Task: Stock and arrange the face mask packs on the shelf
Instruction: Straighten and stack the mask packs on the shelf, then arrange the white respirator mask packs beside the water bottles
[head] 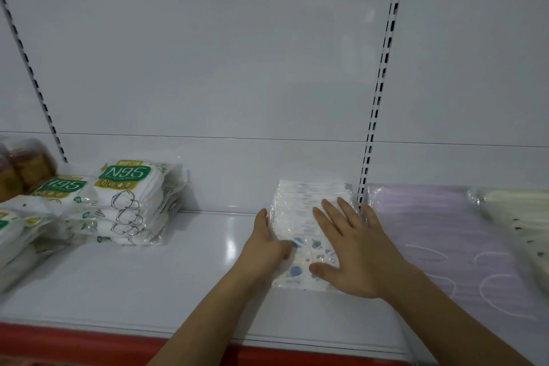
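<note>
One clear pack of printed masks (303, 232) is being set down flat on the white shelf (178, 270), right of the frame's centre and just beside the slotted upright (377, 104). The left hand (267, 246) is held against the pack's left edge, fingers mostly straight along its side and the thumb lying over the printed face; whether that thumb pinches the wrapper cannot be told. The right hand (350, 246) is laid flat on top with fingers spread and straight, pressing rather than gripping. Some stocking appears already done: a stack of N95 packs (130, 202) stands at middle left, with more green-labelled packs (59, 190) leaning beside it and spilling toward the left edge, rather loosely arranged. To the right of the upright a purple pack (445, 241) lies flat, and a cream pack (517, 217) is seen at the far right edge. A wide stretch of bare shelf is left between the N95 stack and the printed pack, so the task is judged only partly finished; squaring this pack, filling the gap and tidying the left-hand packs seem to be left.
</note>
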`<state>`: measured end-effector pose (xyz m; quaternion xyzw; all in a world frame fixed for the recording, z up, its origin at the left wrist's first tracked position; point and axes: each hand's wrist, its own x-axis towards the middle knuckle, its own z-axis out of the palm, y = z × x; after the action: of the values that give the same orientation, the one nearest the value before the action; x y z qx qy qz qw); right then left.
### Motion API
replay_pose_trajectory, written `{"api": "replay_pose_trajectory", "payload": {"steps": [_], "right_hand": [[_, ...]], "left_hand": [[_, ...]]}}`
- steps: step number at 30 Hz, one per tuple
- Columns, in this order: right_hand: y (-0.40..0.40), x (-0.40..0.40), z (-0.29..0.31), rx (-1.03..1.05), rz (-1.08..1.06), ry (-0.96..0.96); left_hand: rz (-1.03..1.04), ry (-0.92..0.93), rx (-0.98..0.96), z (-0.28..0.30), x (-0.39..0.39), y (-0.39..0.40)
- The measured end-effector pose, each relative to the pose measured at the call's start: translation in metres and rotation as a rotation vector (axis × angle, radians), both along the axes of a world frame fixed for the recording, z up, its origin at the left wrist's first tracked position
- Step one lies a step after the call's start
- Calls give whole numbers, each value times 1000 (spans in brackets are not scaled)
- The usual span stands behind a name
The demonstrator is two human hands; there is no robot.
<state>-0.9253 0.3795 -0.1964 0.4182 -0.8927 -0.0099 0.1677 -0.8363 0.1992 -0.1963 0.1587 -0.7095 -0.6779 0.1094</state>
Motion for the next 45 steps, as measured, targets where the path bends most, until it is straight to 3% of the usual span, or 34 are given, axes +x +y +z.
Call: {"api": "replay_pose_trajectory", "payload": {"steps": [5, 10, 13, 17, 24, 29, 33, 38, 41, 45], "right_hand": [[4, 2, 8, -71, 10, 54], [-5, 12, 10, -212, 29, 59], [-19, 23, 13, -319, 76, 97], [-52, 50, 23, -421, 141, 5], [-136, 100, 38, -622, 178, -422], [-208, 115, 42, -718, 72, -793], [-259, 125, 41, -772, -40, -1021], [-306, 130, 35, -894, -112, -1217], [-323, 127, 29, -944, -180, -1245], [-337, 123, 31, -971, -267, -1275]], "left_hand": [[29, 22, 32, -7, 2, -4], [91, -48, -85, 2, 20, -8], [174, 4, -157, 10, 36, -8], [308, 135, -246, 9, 58, -26], [692, 300, -390, 13, 104, -105], [823, 197, -616, 10, 126, -189], [776, 60, -732, 11, 128, -239], [699, -46, -682, 18, 114, -275], [651, -136, -728, 21, 111, -290], [611, -134, -932, 13, 107, -294]]}}
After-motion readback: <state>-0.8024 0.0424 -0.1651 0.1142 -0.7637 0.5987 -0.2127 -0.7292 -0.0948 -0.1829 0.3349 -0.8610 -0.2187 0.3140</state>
